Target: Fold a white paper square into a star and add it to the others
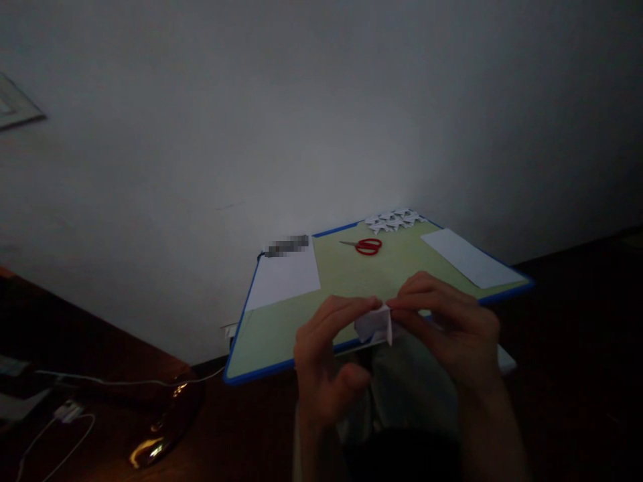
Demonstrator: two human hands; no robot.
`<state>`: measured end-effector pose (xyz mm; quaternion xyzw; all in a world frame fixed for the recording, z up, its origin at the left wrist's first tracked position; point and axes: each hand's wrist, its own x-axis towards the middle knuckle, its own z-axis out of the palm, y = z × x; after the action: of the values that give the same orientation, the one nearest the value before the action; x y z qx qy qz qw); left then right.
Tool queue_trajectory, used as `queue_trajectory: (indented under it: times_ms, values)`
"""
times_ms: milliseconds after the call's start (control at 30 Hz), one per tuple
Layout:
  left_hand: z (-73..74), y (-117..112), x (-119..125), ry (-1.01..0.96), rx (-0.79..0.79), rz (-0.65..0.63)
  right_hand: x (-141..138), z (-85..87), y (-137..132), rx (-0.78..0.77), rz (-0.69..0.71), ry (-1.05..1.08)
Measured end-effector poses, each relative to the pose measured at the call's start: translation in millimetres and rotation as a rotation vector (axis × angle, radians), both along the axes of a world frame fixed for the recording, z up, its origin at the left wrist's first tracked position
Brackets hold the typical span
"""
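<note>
Pinching a folded white paper piece (372,325) in my right hand (455,328), I touch its top with left hand (317,351) fingertips, that thumb free.

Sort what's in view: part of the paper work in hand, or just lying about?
Likely in the job:
folded white paper, at the fingertips of the left hand and right hand
folded paper pieces, far edge
left sheet and right sheet
red-handled scissors, unheld
green tabletop

Likely just about:
white cable, lower left
framed thing on the wall
</note>
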<state>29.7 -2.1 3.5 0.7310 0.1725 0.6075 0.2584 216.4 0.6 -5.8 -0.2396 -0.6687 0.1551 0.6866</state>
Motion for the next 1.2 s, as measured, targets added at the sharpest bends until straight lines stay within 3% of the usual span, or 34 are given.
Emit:
queue_trajectory:
  times_ms: [133,300,400,667,933,1200]
  values:
    - [-8.0,5.4,-1.2,-0.111,-0.143,-0.045,-0.2,-2.0,1.7,-0.113,-0.062,0.087]
    - [-7.8,8.3,7.0,-0.109,-0.198,0.233,-1.9,-1.3,1.4,-0.183,-0.037,0.067]
    - [-4.1,6.5,10.6,-0.146,-0.217,0.311,-4.0,2.2,0.1,-0.203,0.019,0.015]
    - [6.8,1.5,11.9,-0.019,-0.186,0.333,-7.9,6.7,-0.5,-0.273,-0.023,0.017]
    - [5.2,6.1,16.6,-0.097,-0.220,0.272,-7.4,5.3,-2.3,-0.266,-0.064,0.019]
    - [1.2,9.6,19.8,-0.160,-0.264,0.313,-5.5,2.2,5.1,-0.271,0.055,0.012]
